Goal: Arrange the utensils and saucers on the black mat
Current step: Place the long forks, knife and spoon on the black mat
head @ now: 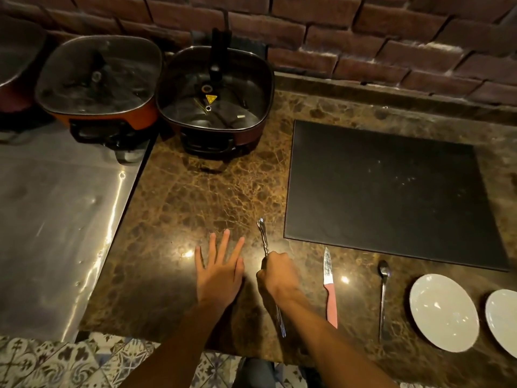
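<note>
A bare black mat [389,191] lies on the right half of the brown marble counter. My right hand [277,271] is closed around the middle of a metal fork [263,236], left of the mat's near corner, handle end pointing away from me. My left hand [219,268] rests flat on the counter beside it, fingers spread, holding nothing. In front of the mat lie a pink-handled knife [329,287], a metal spoon [382,292], a white saucer [443,312] and a second white saucer [503,317] cut off by the frame's right edge.
Two electric pans with glass lids, one orange [98,88] and one dark red [214,96], stand at the back left against a brick wall [363,37]. A steel worktop [56,225] adjoins the marble counter [201,197] on the left. Patterned floor tiles show below the counter's near edge.
</note>
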The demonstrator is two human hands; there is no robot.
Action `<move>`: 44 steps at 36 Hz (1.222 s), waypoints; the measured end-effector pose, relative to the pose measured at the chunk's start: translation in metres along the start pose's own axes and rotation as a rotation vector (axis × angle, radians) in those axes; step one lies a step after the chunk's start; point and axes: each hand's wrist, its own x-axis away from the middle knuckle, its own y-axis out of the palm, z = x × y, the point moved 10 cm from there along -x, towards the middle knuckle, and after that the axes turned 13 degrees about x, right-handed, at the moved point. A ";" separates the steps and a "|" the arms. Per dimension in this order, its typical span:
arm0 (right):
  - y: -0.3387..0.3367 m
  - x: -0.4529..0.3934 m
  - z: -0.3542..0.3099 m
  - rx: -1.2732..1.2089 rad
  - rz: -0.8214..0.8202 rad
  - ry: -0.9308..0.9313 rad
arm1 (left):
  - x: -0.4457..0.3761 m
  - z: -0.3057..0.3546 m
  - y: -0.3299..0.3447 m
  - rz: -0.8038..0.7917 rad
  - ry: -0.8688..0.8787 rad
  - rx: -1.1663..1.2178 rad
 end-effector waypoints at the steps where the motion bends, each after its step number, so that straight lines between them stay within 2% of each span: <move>1: 0.000 0.000 0.002 -0.014 -0.008 0.002 | -0.001 0.001 0.000 -0.009 0.000 0.000; 7: -0.002 -0.007 0.021 -0.156 -0.064 0.008 | -0.016 0.009 0.001 -0.027 0.024 -0.005; 12: -0.032 -0.027 0.055 -0.265 0.014 0.099 | -0.034 0.020 0.006 -0.036 0.033 0.011; 19: -0.080 -0.073 0.096 -0.398 0.050 0.188 | -0.068 0.035 0.023 -0.127 0.039 0.065; 32: -0.118 -0.148 0.104 -0.424 0.050 0.214 | -0.135 0.041 0.039 -0.064 0.017 0.111; 44: -0.118 -0.141 0.104 -0.407 0.124 0.168 | -0.139 0.040 0.043 -0.091 0.009 0.075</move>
